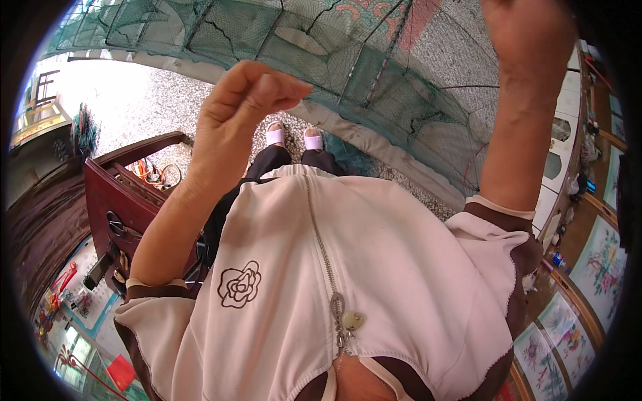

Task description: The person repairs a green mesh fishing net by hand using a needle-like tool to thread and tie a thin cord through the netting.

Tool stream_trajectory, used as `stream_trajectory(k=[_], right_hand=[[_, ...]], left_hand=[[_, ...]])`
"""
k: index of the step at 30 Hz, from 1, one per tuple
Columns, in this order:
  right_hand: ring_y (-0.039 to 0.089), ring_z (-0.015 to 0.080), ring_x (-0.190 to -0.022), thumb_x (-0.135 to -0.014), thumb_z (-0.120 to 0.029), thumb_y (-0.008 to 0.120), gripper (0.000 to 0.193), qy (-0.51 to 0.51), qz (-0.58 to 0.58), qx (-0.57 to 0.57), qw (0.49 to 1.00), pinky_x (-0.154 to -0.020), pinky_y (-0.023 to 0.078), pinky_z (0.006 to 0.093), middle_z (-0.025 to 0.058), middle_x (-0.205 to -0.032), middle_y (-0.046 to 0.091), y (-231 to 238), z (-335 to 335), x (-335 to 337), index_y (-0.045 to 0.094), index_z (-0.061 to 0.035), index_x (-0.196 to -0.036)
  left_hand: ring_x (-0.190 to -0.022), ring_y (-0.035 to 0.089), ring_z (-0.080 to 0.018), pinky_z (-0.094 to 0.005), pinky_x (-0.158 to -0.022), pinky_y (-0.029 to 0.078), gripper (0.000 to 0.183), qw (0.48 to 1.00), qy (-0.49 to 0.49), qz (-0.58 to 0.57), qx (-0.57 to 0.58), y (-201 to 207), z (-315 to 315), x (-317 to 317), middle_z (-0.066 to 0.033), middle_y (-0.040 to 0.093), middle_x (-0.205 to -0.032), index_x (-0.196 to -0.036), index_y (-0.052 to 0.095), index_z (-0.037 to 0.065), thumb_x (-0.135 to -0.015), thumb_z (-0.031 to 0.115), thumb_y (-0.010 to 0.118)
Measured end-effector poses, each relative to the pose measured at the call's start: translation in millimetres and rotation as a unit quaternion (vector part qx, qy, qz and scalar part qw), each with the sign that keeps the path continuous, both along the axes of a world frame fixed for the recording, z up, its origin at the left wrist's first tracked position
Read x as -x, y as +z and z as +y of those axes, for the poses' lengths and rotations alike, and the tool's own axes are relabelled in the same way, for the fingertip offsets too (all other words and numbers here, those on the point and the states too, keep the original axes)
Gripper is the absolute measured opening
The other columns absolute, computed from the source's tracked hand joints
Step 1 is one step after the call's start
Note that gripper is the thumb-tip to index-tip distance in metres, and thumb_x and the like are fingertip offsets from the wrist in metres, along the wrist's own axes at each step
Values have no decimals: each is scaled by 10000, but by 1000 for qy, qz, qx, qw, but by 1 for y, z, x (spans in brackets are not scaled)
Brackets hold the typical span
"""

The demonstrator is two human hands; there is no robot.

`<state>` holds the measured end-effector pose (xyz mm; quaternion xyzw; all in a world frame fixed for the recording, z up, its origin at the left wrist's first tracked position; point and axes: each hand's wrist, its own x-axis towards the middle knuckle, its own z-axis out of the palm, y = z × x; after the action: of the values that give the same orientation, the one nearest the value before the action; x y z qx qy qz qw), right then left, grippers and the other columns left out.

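Observation:
My left hand (251, 97) is raised in front of me, its thumb and fingertips pinched together. Whatever lies in that pinch, if anything, is too small to make out. Higher up on the right is my right hand (531, 30), cut off by the upper edge so that its fingers do not show. A large green mesh net (428, 100) with dark cords and ribs spreads beyond both hands, nearest the left fingertips. Its pale cloth-like border (374, 137) runs across the floor in front of my feet.
At my left stands a dark red wooden chair or stool (110, 200) with black-handled scissors (117, 224) on it. Coloured cords (152, 172) lie beside it on the speckled floor (160, 93). Along the right is a wooden cabinet with floral panels (598, 260). My pink slippers (313, 142) are below.

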<state>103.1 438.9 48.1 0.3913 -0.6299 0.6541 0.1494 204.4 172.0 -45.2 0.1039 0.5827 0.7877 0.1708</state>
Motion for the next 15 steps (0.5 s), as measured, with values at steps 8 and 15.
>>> stream_trajectory(k=[8, 15], right_hand=[[616, 190, -820, -886, -117, 621, 108, -13, 101, -462, 881, -671, 500, 332, 65, -851, 660, -47, -34, -28, 623, -19, -839], [606, 227, -794, -787, -102, 682, 19, -39, -16, -482, 875, -714, 490, 335, 44, -799, 596, -85, -36, -32, 673, -86, -793]], left_hand=[[-878, 609, -118, -215, -700, 481, 168, 972, 36, -196, -123, -11, -10, -4, -70, 630, -981, -957, 543, 77, -1005, 213, 457], [-729, 485, -45, -165, -617, 415, 175, 971, 32, -225, -77, -18, -2, -13, -85, 599, -1056, -926, 542, 65, -1004, 202, 465]])
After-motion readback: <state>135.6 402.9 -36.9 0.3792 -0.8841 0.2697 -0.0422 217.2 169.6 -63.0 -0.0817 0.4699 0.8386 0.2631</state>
